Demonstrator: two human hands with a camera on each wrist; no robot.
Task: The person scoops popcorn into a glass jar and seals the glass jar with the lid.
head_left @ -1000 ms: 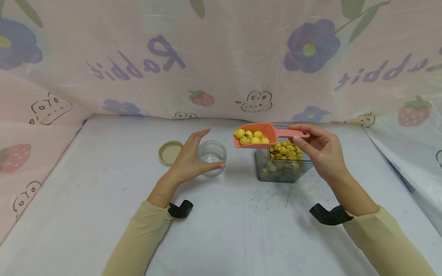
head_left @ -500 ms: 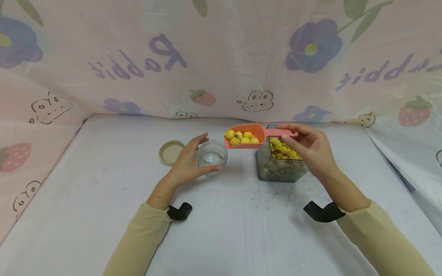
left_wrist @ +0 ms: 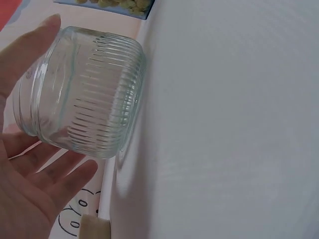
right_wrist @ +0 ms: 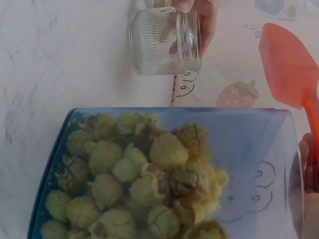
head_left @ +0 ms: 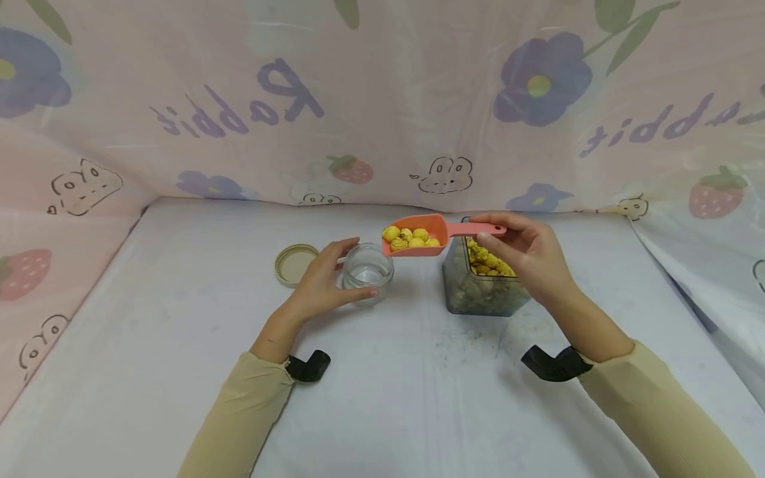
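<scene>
In the head view my left hand (head_left: 319, 279) curves around the side of a clear glass jar (head_left: 367, 269), thumb in front and fingers behind. The ribbed jar stands upright on the table, and nothing shows inside it. My right hand (head_left: 528, 249) pinches the handle of a coral-pink scoop (head_left: 439, 236) between thumb and fingers. Several yellow popcorn balls (head_left: 409, 237) lie in the scoop, which is level and a little above and right of the jar's mouth. Below the right hand a clear square tub (head_left: 478, 299) holds more popcorn.
A round gold-rimmed lid (head_left: 293, 264) lies on the white table (head_left: 370, 398) left of the jar, partly behind the left hand. A printed curtain (head_left: 382, 99) hangs along the back and sides.
The right hand has moved left with the filled scoop, bringing it from above the tub toward the jar. My left hand has closed in slightly around the jar.
</scene>
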